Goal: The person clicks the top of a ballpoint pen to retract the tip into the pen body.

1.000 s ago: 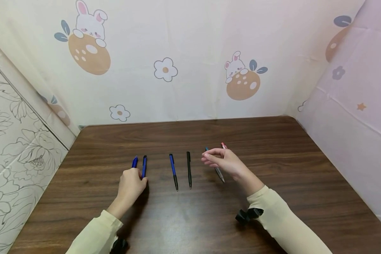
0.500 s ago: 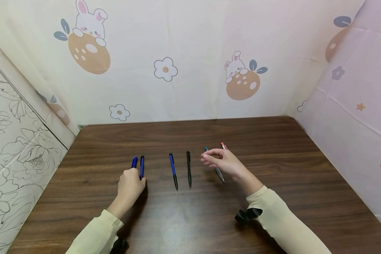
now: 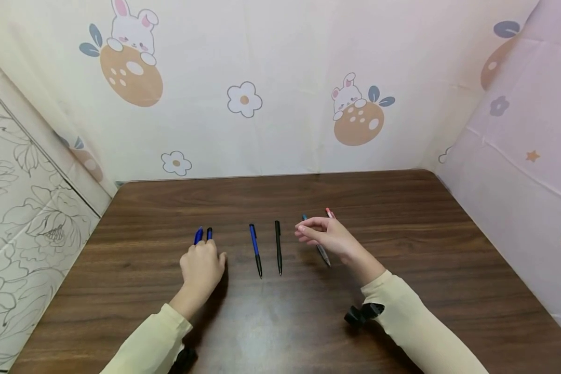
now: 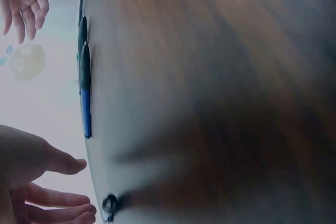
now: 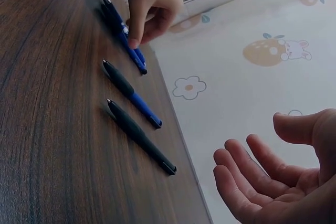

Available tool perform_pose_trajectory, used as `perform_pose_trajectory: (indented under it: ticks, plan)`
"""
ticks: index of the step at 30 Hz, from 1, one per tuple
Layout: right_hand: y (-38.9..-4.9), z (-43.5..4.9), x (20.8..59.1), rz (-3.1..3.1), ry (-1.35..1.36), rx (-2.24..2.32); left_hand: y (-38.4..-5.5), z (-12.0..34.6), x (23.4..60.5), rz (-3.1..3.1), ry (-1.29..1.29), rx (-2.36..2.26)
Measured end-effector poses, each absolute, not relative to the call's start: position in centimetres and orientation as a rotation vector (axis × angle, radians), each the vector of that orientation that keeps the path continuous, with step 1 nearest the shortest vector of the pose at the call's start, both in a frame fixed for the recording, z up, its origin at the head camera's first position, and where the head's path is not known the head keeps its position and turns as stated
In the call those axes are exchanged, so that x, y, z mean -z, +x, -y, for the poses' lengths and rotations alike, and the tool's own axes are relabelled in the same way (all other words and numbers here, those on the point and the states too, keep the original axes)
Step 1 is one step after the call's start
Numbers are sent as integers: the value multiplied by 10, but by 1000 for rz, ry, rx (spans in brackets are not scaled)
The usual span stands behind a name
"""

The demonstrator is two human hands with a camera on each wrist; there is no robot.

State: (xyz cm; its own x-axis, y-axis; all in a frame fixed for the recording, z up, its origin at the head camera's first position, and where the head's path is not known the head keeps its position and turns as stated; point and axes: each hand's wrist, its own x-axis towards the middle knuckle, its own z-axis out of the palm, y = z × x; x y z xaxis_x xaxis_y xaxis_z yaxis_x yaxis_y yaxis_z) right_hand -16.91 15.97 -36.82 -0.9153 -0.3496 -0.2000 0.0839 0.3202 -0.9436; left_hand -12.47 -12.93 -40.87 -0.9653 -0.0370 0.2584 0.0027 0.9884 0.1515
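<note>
Two blue pens lie side by side at the left, the outer pen (image 3: 198,236) and the inner pen (image 3: 209,233). My left hand (image 3: 201,267) is over their near ends and hides them in the head view. Its thumb stands apart from the fingers, as the left wrist view shows, with nothing pinched between. On the right, my right hand (image 3: 329,236) hovers with relaxed fingers and holds nothing. It partly covers a pen with a blue top and a grey tip (image 3: 324,255) and a pink-ended pen (image 3: 329,212).
Between the hands, a blue pen with a black grip (image 3: 255,249) and a black pen (image 3: 278,246) lie roughly parallel on the brown wooden table (image 3: 280,322). A patterned curtain (image 3: 290,130) hangs along the back edge.
The inner blue pen has shifted slightly left, closer to the outer one. My left hand has let go of it and moved a little to the right. The right hand stays nearly still.
</note>
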Motion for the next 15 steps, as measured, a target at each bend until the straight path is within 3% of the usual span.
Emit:
perform_pose_trajectory:
  ticks: [15]
  plan:
    - [-174,-151,373,-2442,-226,1509,-139,89,407,2998,-9,621]
